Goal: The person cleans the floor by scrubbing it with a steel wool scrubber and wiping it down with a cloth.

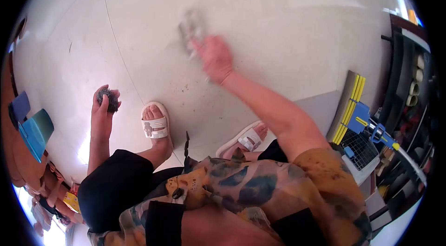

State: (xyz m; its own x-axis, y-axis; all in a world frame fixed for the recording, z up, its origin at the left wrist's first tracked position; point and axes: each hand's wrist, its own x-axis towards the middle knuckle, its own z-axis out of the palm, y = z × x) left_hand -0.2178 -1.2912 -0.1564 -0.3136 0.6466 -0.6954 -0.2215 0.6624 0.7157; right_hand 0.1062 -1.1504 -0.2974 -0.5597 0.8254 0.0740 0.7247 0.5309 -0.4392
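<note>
On the left, my left hand (101, 115) is raised above the floor beside my left foot. Its fingers are curled round a dark grey steel wool scrubber (108, 102). My right hand (217, 59) reaches forward to the pale tiled floor (260, 27), closed on a greyish cloth (191, 30) that is smeared by motion. The cloth lies against the tiles ahead of the fingers. Small dark crumbs of dirt (186, 89) are scattered on the floor between my hands and my feet.
Close by are my feet in white sandals (156, 123). To the right, a yellow and blue sponge mop (355, 118) leans near a dark shoe rack (404, 83). A light blue plastic container (39, 130) stands at the left. A thin dark line (111, 27) crosses the floor.
</note>
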